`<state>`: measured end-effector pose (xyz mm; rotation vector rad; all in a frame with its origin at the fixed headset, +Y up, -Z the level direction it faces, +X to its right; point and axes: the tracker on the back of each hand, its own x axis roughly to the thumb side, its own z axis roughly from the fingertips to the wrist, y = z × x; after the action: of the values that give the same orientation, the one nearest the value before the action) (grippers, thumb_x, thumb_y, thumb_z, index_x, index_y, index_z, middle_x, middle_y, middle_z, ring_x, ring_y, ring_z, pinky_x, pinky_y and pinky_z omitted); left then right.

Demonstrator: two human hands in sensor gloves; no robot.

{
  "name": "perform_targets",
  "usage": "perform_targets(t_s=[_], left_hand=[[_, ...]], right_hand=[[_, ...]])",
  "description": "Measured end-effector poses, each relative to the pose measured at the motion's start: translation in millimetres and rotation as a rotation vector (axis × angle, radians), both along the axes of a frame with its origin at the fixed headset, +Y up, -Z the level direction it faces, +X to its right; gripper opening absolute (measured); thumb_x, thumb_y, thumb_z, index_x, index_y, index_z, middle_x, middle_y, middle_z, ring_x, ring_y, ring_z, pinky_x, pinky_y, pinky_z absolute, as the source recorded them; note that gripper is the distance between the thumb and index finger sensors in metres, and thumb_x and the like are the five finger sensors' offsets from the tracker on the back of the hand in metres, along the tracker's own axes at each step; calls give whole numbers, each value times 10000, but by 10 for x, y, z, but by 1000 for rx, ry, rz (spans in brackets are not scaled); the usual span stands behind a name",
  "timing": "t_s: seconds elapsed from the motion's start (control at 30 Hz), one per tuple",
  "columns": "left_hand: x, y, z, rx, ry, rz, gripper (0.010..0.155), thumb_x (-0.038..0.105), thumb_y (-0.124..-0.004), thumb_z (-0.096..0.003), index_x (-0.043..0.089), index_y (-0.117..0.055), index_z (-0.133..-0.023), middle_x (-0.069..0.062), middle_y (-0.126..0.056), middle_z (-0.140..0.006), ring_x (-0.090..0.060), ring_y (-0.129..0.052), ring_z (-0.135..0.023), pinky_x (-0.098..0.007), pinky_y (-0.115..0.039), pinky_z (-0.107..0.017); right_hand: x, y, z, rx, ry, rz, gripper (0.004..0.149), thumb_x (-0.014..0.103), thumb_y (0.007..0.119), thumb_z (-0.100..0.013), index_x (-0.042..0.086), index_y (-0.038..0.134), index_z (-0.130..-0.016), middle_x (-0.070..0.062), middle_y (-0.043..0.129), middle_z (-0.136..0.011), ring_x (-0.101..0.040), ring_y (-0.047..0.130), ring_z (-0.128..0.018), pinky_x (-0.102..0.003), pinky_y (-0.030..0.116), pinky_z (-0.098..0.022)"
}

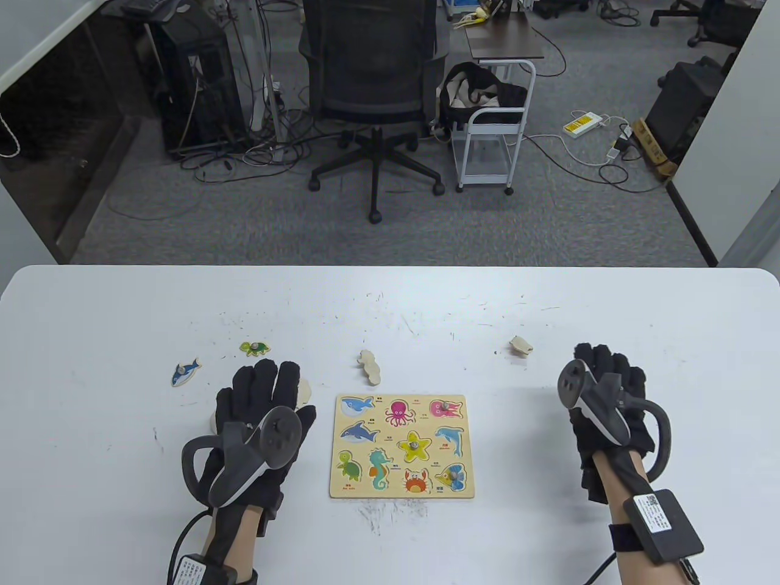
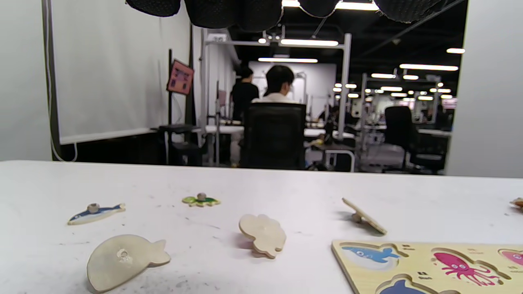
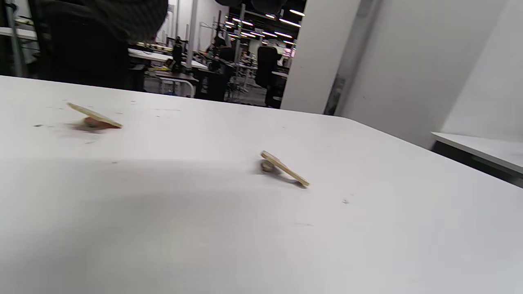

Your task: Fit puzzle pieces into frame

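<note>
1. A square wooden puzzle frame [image 1: 402, 446] printed with nine sea animals lies flat on a white table [image 1: 548, 317], between two hands in black gloves.

2. In the table view three slots look filled, each showing a small peg: the pink jellyfish [image 1: 445, 407], the yellow starfish [image 1: 414, 446] and the shell [image 1: 454, 476]. The other six look empty.

3. Six loose pieces lie outside the frame. Two are face up at the far left: a blue shark-shaped piece [image 1: 185, 371] and a green turtle piece [image 1: 255, 348], each with its peg pointing up.

4. Four are face down, showing bare pale wood. A whale-shaped blank [image 2: 122, 260] and a lobed blank [image 2: 262, 235] lie under and just beyond the left hand [image 1: 259, 420]. A long, wavy blank [image 1: 369, 367] lies just beyond the frame's top edge, and a small blank [image 1: 521, 346] lies far right. The last two sit tilted, propped on their hidden pegs.

5. The left hand is spread flat, palm down, over the table; it appears released, gripping nothing, though contact with the whale blank cannot be confirmed.

6. The right hand [image 1: 606, 396] lies right of the frame, fingers loosely extended, holding nothing.

7. Judgement: the pieces look thin, stiff, light and smooth. Face-up ones are best pinched by the peg. Face-down ones need lifting by the raised edge and flipping first; flat edges may slide on the table.
</note>
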<state>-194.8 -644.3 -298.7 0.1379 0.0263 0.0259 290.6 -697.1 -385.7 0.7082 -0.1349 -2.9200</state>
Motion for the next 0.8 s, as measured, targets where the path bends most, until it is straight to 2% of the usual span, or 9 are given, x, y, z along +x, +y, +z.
perform_targets(t_s=[0.2, 0.33, 0.47, 0.8], left_hand=[[-12, -26, -34, -26, 7, -5, 730, 659, -610, -527, 393, -419, -1180, -40, -508, -1291, -356, -515, -1181, -596, -522, -845], [-5, -48, -51, -35, 8, -12, 735, 662, -610, -525, 391, -418, -1180, -42, -510, -1291, -358, -515, -1180, -596, -521, -845], [-7, -46, -49, -37, 14, -18, 734, 661, -611, -525, 391, -420, -1179, -42, -512, -1289, -359, -518, -1179, -596, -524, -843], [-12, -48, -60, -51, 27, -28, 736, 662, -610, -525, 391, -416, -1181, -42, -512, -1290, -360, -510, -1181, -598, -515, -845]], right_hand=[[418, -333, -168, -106, -203, -66, 781, 554, 770, -460, 413, 331, -1091, 85, 384, -1215, -240, 493, -1147, -476, 400, -863], [537, -531, -222, -102, -261, -119, 765, 544, 773, -463, 402, 357, -1088, 83, 437, -1202, -217, 553, -1129, -472, 437, -856], [605, -691, -303, -115, -320, -140, 742, 542, 775, -464, 403, 388, -1082, 98, 502, -1180, -178, 619, -1104, -472, 448, -857], [565, -883, -420, -133, -369, -88, 634, 520, 769, -475, 396, 523, -1046, 106, 668, -1101, -157, 779, -997, -442, 589, -804]])
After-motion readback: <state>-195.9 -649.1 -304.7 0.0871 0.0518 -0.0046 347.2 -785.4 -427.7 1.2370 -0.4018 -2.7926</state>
